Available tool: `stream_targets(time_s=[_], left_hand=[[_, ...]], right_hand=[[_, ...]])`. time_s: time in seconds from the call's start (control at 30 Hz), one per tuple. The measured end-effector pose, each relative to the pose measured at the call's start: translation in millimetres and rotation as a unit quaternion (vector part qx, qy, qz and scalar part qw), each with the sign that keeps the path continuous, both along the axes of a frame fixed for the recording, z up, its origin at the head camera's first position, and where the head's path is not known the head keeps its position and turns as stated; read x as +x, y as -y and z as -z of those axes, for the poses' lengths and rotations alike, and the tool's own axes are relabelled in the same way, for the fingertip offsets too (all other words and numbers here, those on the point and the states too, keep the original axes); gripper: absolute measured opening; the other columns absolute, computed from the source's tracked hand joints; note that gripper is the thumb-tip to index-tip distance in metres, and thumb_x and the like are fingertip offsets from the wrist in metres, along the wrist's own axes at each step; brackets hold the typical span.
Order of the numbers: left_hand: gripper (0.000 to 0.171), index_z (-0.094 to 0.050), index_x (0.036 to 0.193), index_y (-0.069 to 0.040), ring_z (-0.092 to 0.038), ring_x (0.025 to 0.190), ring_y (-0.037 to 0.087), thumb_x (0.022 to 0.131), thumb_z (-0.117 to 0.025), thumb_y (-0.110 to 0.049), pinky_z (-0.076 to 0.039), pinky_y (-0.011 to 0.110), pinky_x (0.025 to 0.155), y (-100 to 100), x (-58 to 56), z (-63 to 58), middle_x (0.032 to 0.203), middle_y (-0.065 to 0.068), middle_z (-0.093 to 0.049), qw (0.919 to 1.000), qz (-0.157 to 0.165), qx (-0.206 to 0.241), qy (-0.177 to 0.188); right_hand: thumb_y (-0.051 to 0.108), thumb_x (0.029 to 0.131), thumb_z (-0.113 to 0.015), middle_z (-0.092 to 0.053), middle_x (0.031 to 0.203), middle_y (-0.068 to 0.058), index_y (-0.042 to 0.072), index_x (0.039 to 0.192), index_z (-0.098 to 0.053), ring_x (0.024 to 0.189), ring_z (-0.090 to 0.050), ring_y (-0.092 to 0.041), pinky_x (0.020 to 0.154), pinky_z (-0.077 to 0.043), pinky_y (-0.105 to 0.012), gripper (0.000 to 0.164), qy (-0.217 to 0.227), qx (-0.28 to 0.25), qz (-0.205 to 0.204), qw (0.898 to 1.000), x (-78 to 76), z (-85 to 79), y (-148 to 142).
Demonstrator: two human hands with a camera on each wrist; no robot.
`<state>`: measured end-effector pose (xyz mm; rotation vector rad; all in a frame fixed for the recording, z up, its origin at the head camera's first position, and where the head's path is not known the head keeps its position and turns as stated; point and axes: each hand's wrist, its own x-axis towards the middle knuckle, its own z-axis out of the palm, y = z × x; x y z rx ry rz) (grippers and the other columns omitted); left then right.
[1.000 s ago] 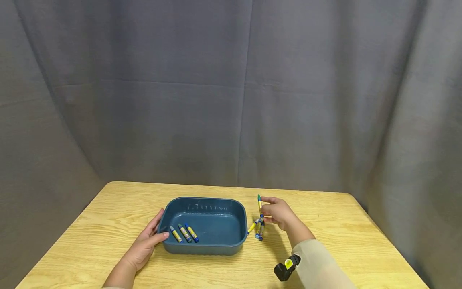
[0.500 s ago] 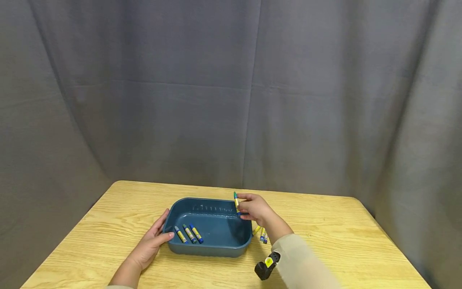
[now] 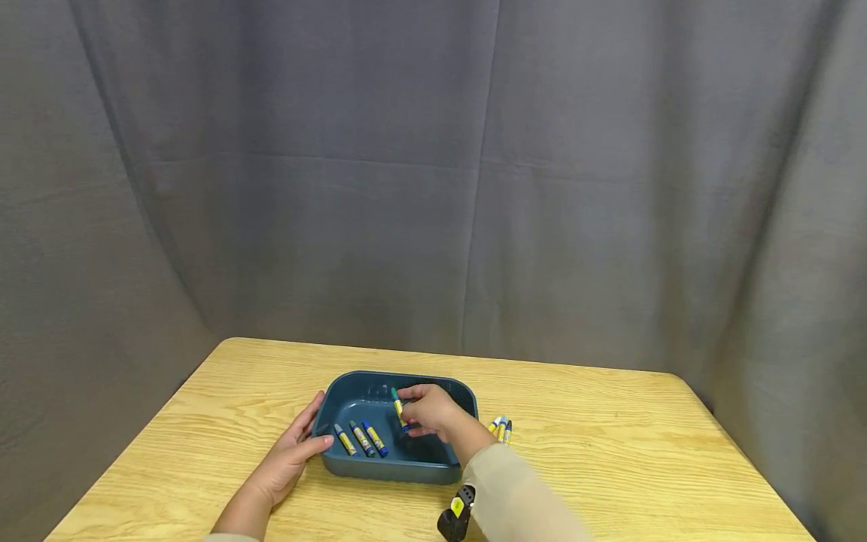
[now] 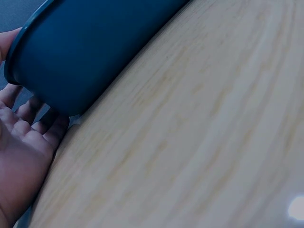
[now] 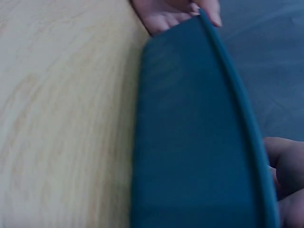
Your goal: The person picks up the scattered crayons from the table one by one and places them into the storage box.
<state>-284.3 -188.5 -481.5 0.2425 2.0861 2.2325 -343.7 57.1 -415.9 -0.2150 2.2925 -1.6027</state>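
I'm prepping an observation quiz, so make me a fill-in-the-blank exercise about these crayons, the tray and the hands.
The right hand pinches a crayon whose tip is colored ____.
Besides it, ____ crayons lie inside the tray.
The left hand has fingers outside the tray and its ____ over the rim.
More crayons lie on the table to the tray's ____.
Missing words: green; three; thumb; right.

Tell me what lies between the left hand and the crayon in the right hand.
The head view shows the tray's left wall, then three crayons inside it, between the left hand and the held crayon.
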Motion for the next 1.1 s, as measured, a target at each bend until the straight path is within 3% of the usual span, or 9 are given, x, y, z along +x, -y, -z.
stream_targets(time_s=[0.23,0.5,0.67,0.77,1.0,1.1], left_hand=[[0.084,-0.01,0.159,-0.016,-0.012,0.149,0.031,0.091,-0.059,-0.009,-0.033,0.002,0.094,-2.8,-0.3,-1.4,0.165,0.015,-0.011,1.0,-0.001,-0.002,0.004],[0.085,-0.009,0.159,-0.015,-0.012,0.149,0.028,0.091,-0.059,-0.01,-0.033,0.002,0.094,-4.4,-0.9,-0.7,0.165,0.016,-0.009,1.0,0.007,0.001,0.002],[0.084,-0.011,0.159,-0.017,-0.035,0.135,-0.001,0.091,-0.06,-0.011,-0.034,0.003,0.095,-5.0,-1.0,-1.7,0.165,0.015,-0.012,1.0,0.003,-0.003,0.005],[0.084,-0.011,0.159,-0.017,-0.036,0.121,-0.015,0.091,-0.06,-0.011,-0.034,0.003,0.095,-4.9,-1.1,-2.4,0.165,0.016,-0.012,1.0,0.003,-0.006,0.004],[0.083,-0.011,0.159,-0.016,-0.034,0.122,-0.013,0.091,-0.059,-0.011,-0.033,0.002,0.095,-4.2,-1.0,-1.8,0.165,0.016,-0.012,0.9999,0.002,-0.009,0.007],[0.084,-0.01,0.159,-0.016,-0.032,0.138,0.005,0.091,-0.059,-0.01,-0.033,0.002,0.095,-4.3,-0.9,-1.2,0.165,0.016,-0.011,0.9999,0.004,-0.007,0.006]], right_hand=[[-0.011,0.081,-0.058,-0.051,0.074,-0.002,-0.002,0.128,-0.061,0.068,-0.049,-0.014,0.066,-0.059,-0.034,0.048,0.01,0.032,-0.017,0.999,3.2,10.4,15.0],[-0.01,0.08,-0.06,-0.062,0.078,-0.006,-0.001,0.122,-0.066,0.065,-0.054,-0.012,0.06,-0.058,-0.031,0.043,0.002,0.079,-0.027,0.997,5.9,17.6,20.6],[-0.01,0.079,-0.062,-0.068,0.09,-0.011,-0.003,0.117,-0.068,0.062,-0.055,-0.012,0.053,-0.055,-0.028,0.039,-0.02,0.112,-0.026,0.993,7.2,18.8,23.7],[-0.01,0.08,-0.064,-0.069,0.096,-0.013,-0.003,0.116,-0.07,0.061,-0.057,-0.013,0.049,-0.053,-0.026,0.037,-0.039,0.141,-0.027,0.989,8.0,17.4,25.8],[-0.005,0.082,-0.068,-0.071,0.094,-0.014,-0.003,0.115,-0.07,0.062,-0.063,-0.016,0.052,-0.056,-0.029,0.033,-0.056,0.171,-0.031,0.983,11.1,13.6,25.7],[0.0,0.083,-0.07,-0.07,0.094,-0.014,-0.002,0.115,-0.069,0.068,-0.067,-0.021,0.056,-0.058,-0.033,0.032,-0.056,0.166,-0.028,0.984,11.6,10.1,21.6]])
